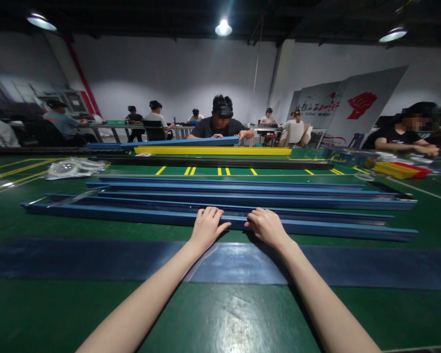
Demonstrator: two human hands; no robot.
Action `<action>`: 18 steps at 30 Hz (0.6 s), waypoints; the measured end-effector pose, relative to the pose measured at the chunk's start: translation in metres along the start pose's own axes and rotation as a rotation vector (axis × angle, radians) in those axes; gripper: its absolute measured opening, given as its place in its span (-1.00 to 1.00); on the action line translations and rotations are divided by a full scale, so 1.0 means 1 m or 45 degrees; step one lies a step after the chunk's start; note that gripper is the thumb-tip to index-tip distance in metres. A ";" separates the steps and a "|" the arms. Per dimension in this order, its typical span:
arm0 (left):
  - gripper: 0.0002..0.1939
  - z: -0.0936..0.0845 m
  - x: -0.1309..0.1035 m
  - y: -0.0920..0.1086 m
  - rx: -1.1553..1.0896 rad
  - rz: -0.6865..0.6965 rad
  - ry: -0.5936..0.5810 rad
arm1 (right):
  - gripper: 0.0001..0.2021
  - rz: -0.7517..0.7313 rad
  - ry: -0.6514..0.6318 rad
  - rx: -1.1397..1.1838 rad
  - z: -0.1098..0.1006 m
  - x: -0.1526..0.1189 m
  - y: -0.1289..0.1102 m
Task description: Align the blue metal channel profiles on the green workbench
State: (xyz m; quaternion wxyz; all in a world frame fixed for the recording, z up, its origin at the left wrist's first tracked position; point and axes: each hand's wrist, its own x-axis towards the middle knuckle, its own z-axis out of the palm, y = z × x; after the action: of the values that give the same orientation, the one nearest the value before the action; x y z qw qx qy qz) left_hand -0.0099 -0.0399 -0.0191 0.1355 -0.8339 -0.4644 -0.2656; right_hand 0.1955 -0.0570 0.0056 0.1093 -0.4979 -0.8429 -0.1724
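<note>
A long blue channel [117, 215] lies crosswise on the green table in front of me. My left hand [206, 227] is on its near wall, fingers hooked over the top edge and thumb along the near side. A little to the right, my right hand [267, 226] grips the same wall with its fingers curled over the rim. Between my hands a short stretch of the wall shows. Closer to me, a flat, shiny bluish strip [95, 260] lies beneath my forearms. More blue channels [250, 198] rest just beyond the one I hold.
Coiled clear plastic [73, 167] lies at the left. Farther back are a black rail [220, 163] and a yellow channel [213, 151]. A person across the table [220, 122] handles a blue length. Yellow and red trays [400, 170] stand at the right near another person.
</note>
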 end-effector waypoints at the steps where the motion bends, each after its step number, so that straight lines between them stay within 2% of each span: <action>1: -0.68 0.000 0.000 0.000 -0.001 0.006 0.002 | -0.77 0.006 -0.006 0.000 -0.001 -0.002 0.003; 11: -0.67 0.002 0.000 -0.001 0.021 0.036 0.023 | -0.77 0.152 -0.083 -0.048 -0.012 -0.030 0.038; 18: -0.68 0.003 0.000 0.000 0.090 0.031 0.017 | -0.78 0.275 -0.162 -0.046 -0.019 -0.034 0.043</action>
State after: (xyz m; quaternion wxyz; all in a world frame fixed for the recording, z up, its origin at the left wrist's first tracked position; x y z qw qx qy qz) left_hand -0.0089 -0.0385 -0.0213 0.1713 -0.8324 -0.4625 -0.2528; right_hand 0.2497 -0.0730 0.0186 0.0646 -0.5976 -0.7863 -0.1431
